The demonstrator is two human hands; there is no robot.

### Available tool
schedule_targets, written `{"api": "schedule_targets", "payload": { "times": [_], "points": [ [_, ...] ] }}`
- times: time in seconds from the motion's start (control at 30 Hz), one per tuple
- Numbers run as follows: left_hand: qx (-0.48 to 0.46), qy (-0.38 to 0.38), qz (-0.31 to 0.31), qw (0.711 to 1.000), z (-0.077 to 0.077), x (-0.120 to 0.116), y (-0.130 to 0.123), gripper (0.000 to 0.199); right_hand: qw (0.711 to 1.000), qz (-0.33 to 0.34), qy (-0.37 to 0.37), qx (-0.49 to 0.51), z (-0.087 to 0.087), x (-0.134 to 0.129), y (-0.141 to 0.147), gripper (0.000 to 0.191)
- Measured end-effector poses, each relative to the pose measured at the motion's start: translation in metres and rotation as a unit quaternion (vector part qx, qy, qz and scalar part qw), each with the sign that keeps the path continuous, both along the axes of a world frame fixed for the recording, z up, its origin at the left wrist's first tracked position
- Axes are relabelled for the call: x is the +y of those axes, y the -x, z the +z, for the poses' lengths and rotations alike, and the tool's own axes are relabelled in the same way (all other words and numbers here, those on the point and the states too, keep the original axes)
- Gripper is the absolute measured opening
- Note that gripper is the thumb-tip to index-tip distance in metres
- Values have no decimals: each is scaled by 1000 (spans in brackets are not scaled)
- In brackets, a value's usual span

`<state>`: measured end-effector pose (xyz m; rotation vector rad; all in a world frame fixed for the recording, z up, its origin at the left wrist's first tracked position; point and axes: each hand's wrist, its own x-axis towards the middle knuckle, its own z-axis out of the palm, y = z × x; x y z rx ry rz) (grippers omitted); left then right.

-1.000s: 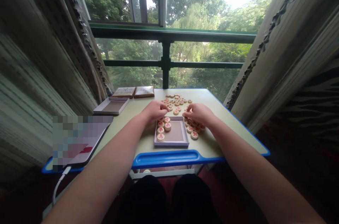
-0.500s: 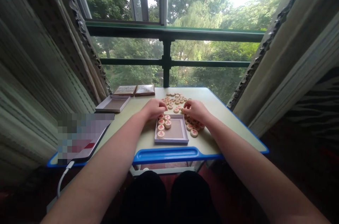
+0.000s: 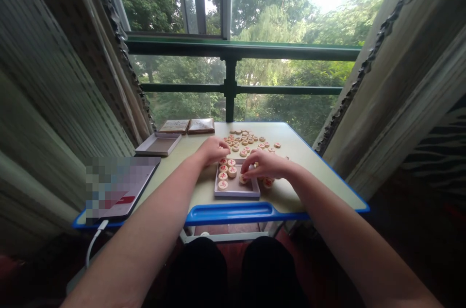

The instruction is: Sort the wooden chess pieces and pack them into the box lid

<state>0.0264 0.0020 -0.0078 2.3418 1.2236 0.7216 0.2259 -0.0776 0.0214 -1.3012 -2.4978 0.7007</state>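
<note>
Over box (image 3: 237, 195), R hand (image 3: 264, 164): grip clamped on disc (image 3: 242, 180); keep lvl.
L hand (image 3: 213, 149): nr box, grip can't tell.

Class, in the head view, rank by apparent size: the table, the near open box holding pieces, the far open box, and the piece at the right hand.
1. Table
2. Near open box
3. Far open box
4. Piece at the right hand
Nearness leaves the boxes' true order unsure.

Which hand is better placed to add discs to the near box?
Probably the right hand: it holds a disc over the near box; the left hand is by its far-left corner.
</note>
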Motion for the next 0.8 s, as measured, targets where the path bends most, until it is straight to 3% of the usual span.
{"api": "schedule_targets", "payload": {
  "times": [0.2,0.53,0.8],
  "points": [
    [47,-9,-34,998,1,-1,-1,24,999,-23,-28,-4,0,0,-1,20],
    [20,86,-18,996,2,-4,1,20,999,10,-26,-47,-6,5,-4,21],
    [-3,41,8,999,-1,3,3,27,998,-14,-45,-44,-12,11,-4,21]
  ]
}}
